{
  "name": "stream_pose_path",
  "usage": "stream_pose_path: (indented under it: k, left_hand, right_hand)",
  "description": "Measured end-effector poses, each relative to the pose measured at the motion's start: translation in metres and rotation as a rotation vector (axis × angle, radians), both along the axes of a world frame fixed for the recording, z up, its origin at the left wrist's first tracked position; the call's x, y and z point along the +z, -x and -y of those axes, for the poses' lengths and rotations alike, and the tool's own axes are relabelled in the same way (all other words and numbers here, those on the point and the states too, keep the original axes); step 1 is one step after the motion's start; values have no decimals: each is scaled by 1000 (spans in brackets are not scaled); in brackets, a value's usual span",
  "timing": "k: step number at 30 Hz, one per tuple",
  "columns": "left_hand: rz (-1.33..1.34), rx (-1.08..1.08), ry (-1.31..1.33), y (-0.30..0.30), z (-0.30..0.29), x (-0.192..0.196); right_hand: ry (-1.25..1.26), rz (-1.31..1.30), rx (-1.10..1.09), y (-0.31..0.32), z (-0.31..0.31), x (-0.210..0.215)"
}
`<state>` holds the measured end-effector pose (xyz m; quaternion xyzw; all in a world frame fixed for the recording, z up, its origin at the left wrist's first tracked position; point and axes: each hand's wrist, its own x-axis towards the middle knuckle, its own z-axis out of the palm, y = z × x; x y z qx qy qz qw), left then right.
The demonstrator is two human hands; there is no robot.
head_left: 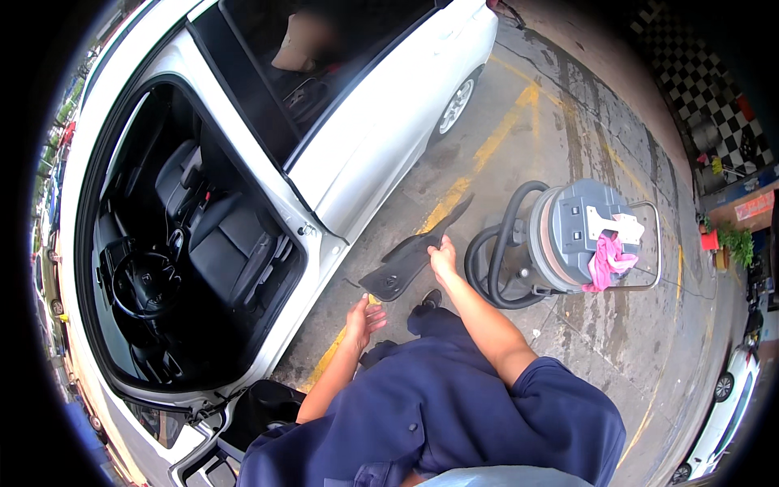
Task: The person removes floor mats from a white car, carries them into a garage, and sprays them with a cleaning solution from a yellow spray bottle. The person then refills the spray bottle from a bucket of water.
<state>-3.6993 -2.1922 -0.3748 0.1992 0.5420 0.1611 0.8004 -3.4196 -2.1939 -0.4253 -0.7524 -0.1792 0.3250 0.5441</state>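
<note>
A black car floor mat [395, 272] hangs in front of me, tilted, its narrow end pointing away to the right. My right hand [443, 258] grips it by the near right edge, fingers wrapped round it. Close to the mat's near left corner is my left hand [365, 321], open with the fingers apart and palm turned toward the mat; it holds nothing. On the left stands a white car [365, 146] with its front door open, showing a black seat [230, 252] and the steering wheel [146, 280].
A grey drum vacuum cleaner [572, 215] stands to the right, with a black hose [510, 223] looped beside it and a pink cloth [608, 261] on top. Yellow lines [495, 146] mark the concrete ground. The open car door [199, 454] is at lower left.
</note>
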Motion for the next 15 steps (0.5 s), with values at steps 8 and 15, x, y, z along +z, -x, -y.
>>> stream_pose_path:
  k: [8,15]
  left_hand:
    - [-136,-136,-308,-137,-113,61]
    - [-196,-206,-609,-275,-228,79]
  right_hand:
    - [-265,-31,-340,-198,-19,66]
    - [-383,-64,-405,-335,-64,105]
